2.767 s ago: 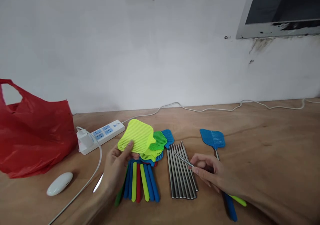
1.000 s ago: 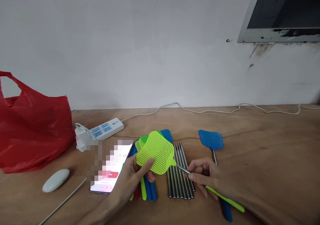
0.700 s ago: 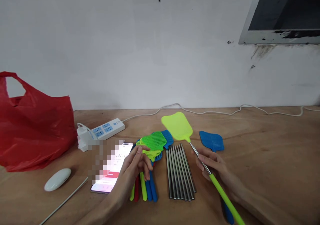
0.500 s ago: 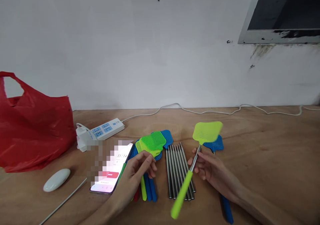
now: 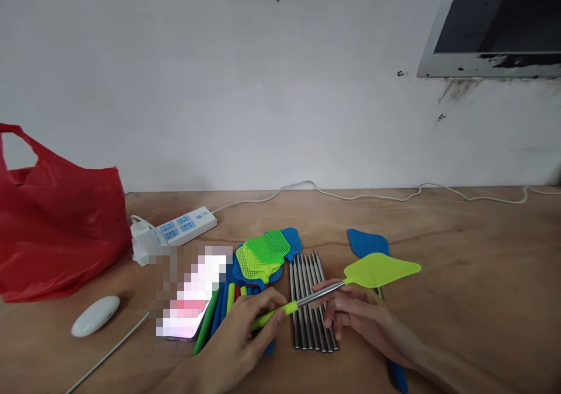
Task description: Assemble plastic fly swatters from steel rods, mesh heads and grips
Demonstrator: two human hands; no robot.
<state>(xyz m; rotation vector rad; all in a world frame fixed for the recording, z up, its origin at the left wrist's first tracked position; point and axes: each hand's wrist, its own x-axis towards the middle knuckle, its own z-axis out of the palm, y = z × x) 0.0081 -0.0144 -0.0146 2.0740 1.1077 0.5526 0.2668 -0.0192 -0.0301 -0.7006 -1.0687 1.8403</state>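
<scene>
A red bag [image 5: 61, 236] sits on the counter [image 5: 482, 277], left of a lit phone [image 5: 190, 303]. The left hand [image 5: 243, 335] grips a yellow-green swatter [image 5: 328, 291] by its handle [image 5: 287, 309], its shaft [image 5: 318, 296] slanting over some metal rods [image 5: 310, 329]. The right hand [image 5: 366, 318] is loosely spread by the shaft; from here I can't tell whether it touches. Beyond lies a blue swatter [image 5: 368, 242].

Diffuse, fairly dim light is reaching the wall [image 5: 245, 90] and table [image 5: 473, 265]. Shadows are falling soft and faint. The phone screen [image 5: 204, 286] is glaring white; coarse pixel blocks are covering much of it. The steel rods [image 5: 312, 318] are returning narrow highlights. Wide-angle distortion is stretching the left edge.
</scene>
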